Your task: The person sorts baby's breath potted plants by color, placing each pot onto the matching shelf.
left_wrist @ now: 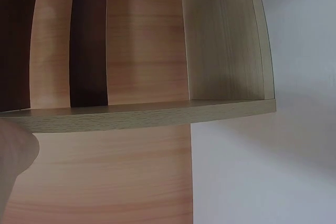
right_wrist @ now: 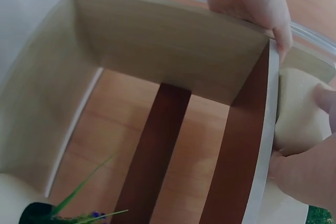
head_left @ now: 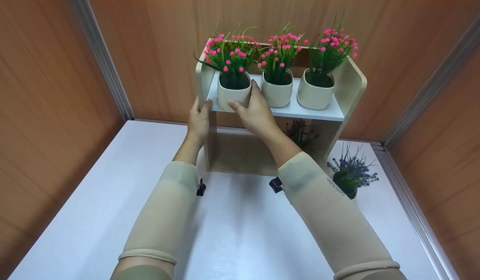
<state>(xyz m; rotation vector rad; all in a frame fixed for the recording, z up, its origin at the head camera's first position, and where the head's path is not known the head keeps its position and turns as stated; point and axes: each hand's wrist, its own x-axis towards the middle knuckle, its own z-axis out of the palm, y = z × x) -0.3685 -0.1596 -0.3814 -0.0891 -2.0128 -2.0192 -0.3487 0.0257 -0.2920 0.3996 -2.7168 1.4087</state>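
A small wooden shelf (head_left: 310, 114) with a white upper board carries three cream pots of pink artificial flowers. My right hand (head_left: 259, 114) grips the leftmost flower pot (head_left: 229, 95), thumb at its front and fingers along its right side. That same pot (right_wrist: 299, 111) appears beside the board's edge in the right wrist view. With thumb in front, my left hand (head_left: 198, 122) holds the shelf's left side panel (left_wrist: 131, 119) near the upper board. The middle pot (head_left: 278, 94) stands just right of my right hand, and the right pot (head_left: 316, 95) is farther along.
A pot with blue flowers (head_left: 352, 175) stands on the white table (head_left: 232, 233), right of the shelf. Another dark plant (head_left: 301, 132) is inside the lower compartment, partly hidden by my right forearm. Wood-grain walls (head_left: 41, 97) with metal corner strips enclose the table.
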